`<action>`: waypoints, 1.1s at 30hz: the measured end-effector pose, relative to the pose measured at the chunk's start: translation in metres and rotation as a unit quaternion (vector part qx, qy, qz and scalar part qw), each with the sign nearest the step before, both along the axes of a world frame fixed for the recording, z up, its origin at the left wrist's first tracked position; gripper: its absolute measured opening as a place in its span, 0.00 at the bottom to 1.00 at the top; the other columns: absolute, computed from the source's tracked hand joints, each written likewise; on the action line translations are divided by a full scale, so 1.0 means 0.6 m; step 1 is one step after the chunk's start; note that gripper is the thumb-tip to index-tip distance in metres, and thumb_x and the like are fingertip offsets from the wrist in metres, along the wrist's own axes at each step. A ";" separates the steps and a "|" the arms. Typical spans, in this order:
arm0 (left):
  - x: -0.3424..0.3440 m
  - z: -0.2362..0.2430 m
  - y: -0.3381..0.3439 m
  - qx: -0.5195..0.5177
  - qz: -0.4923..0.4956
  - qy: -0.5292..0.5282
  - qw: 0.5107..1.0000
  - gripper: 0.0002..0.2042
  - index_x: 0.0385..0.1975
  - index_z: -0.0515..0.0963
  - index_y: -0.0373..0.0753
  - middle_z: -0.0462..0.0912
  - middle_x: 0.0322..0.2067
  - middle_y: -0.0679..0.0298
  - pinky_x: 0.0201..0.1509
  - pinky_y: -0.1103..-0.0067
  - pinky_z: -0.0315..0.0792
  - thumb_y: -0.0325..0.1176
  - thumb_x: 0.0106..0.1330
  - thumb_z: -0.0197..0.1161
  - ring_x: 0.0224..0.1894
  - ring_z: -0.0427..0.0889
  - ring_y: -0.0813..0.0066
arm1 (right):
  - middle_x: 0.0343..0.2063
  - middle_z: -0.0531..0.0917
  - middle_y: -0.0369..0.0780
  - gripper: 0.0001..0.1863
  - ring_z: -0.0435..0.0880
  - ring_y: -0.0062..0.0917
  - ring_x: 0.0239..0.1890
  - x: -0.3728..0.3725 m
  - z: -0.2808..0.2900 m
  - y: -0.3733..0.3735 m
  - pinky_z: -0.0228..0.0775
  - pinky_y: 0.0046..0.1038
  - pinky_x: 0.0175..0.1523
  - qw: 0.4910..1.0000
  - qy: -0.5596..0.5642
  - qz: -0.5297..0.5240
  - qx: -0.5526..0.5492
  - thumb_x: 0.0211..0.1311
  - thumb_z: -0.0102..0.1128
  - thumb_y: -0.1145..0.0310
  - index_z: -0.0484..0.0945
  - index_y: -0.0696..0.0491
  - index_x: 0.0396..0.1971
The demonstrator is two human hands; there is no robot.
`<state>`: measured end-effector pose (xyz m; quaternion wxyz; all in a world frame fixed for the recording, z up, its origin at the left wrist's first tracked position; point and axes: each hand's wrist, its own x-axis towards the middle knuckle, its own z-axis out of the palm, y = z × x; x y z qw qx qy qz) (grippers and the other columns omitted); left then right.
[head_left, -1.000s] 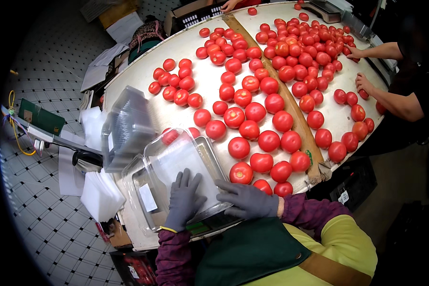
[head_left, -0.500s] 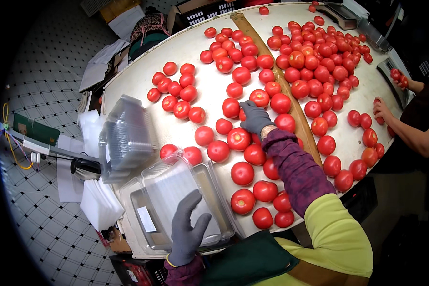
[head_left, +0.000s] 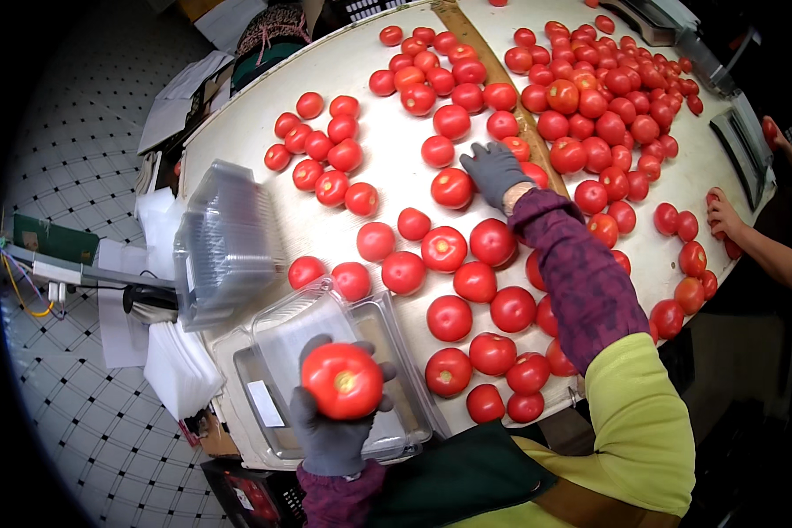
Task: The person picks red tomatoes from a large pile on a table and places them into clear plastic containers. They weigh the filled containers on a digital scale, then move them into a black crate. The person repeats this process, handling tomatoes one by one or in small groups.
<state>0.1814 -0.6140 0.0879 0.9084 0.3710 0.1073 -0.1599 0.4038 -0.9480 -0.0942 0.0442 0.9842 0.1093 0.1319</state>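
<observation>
While the left grip (head_left: pixel 330 436) curls around it, a tomato (head_left: pixel 341 381) rests in its palm.

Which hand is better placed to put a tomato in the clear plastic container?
Probably the left: the left hand holds a tomato and, in this view, appears over the clear plastic container. The right hand is stretched farther away, among the loose tomatoes.

A white table (head_left: pixel 246 128) bears tomatoes (head_left: pixel 493 243) (red) and clear containers (head_left: pixel 224 251).
</observation>
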 end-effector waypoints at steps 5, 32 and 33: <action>-0.068 0.021 0.078 0.227 0.112 -0.041 0.966 0.38 0.59 0.61 0.44 0.71 0.50 0.46 0.33 0.64 0.82 0.56 0.52 0.67 0.47 0.78 0.45 | 0.41 0.78 0.43 0.18 0.79 0.30 0.44 -0.043 0.111 0.025 0.70 0.33 0.46 0.914 0.190 -0.034 0.356 0.55 0.59 0.64 0.74 0.45 0.47; -0.093 -0.023 0.102 0.760 -0.181 -0.271 0.563 0.21 0.49 0.72 0.36 0.74 0.49 0.50 0.56 0.65 0.68 0.25 0.53 0.64 0.52 0.73 0.50 | 0.44 0.78 0.47 0.21 0.78 0.41 0.47 -0.105 0.116 0.316 0.70 0.38 0.50 0.835 0.250 0.157 0.464 0.57 0.55 0.60 0.74 0.55 0.48; -0.085 -0.032 0.101 0.753 -0.175 -0.278 0.570 0.19 0.47 0.73 0.35 0.76 0.45 0.52 0.54 0.66 0.69 0.25 0.53 0.64 0.48 0.75 0.52 | 0.45 0.78 0.47 0.22 0.77 0.42 0.47 -0.084 0.091 0.336 0.69 0.39 0.51 0.835 0.249 0.170 0.461 0.57 0.55 0.60 0.74 0.56 0.49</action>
